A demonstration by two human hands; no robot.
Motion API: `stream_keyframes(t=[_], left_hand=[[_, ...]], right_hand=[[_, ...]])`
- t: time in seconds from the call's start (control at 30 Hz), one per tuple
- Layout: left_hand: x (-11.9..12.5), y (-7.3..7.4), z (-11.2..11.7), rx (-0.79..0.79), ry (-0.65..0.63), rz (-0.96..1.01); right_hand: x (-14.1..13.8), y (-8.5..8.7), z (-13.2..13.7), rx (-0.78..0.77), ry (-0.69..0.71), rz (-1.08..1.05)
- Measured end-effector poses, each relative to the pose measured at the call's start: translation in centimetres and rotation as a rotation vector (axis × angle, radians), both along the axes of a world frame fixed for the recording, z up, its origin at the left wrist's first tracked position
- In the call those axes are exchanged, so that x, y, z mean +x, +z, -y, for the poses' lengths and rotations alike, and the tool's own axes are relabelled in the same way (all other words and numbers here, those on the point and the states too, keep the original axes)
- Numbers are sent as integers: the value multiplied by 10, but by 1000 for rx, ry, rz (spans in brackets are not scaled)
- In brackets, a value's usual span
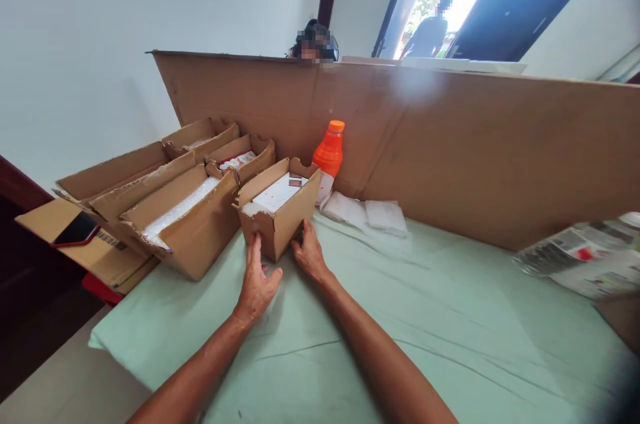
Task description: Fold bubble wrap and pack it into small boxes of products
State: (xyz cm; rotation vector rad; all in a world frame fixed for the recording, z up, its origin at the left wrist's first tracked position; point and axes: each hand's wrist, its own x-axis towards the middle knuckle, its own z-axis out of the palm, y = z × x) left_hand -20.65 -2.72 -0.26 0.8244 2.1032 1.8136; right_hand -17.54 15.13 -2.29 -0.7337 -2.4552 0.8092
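Note:
A small open cardboard box (287, 227) stands on the green cloth in front of me, with white flat pieces (280, 193) inside and a small brown piece on top. My left hand (256, 287) is at the box's near end, its fingers stretched up along the cardboard and its thumb apart. By the lower right side of the same box, my right hand (311, 252) has its fingers extended to the cardboard. Neither hand is wrapped round anything. Right behind the box stands an orange bottle (329, 151) with an orange cap, its lower part whitish.
Several open cardboard boxes (200, 244) fill the table's left side, some with white contents. White folded packets (367, 214) lie right of the bottle. A tall cardboard panel (450, 144) closes off the back. Plastic-wrapped items (585, 254) lie far right. Two people are beyond the panel.

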Motion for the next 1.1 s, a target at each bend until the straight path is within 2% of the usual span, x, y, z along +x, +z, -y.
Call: stream_keyframes(t=[0.17, 0.3, 0.4, 0.57, 0.67, 0.8, 0.97, 1.1], left_hand=[[-21, -12, -28, 7, -12, -51], [-52, -19, -56, 3, 24, -72], [-71, -29, -74, 8, 36, -106], [-74, -52, -85, 7, 18, -156], [-70, -58, -84, -1, 17, -198], [-69, -57, -85, -38, 34, -253], [-71, -47, -88, -117, 63, -303], [-63, -37, -80, -199, 33, -370]], right_hand=[[-26, 3, -12, 39, 35, 86], [-44, 9, -17, 76, 25, 163], [-51, 12, -17, 108, 7, 218], [-55, 13, -18, 168, -6, 271], [-55, 12, -20, 196, -5, 294], [-55, 12, -20, 229, 1, 312], [-53, 18, -9, 290, 1, 332], [-29, 18, 10, 351, -13, 350]])
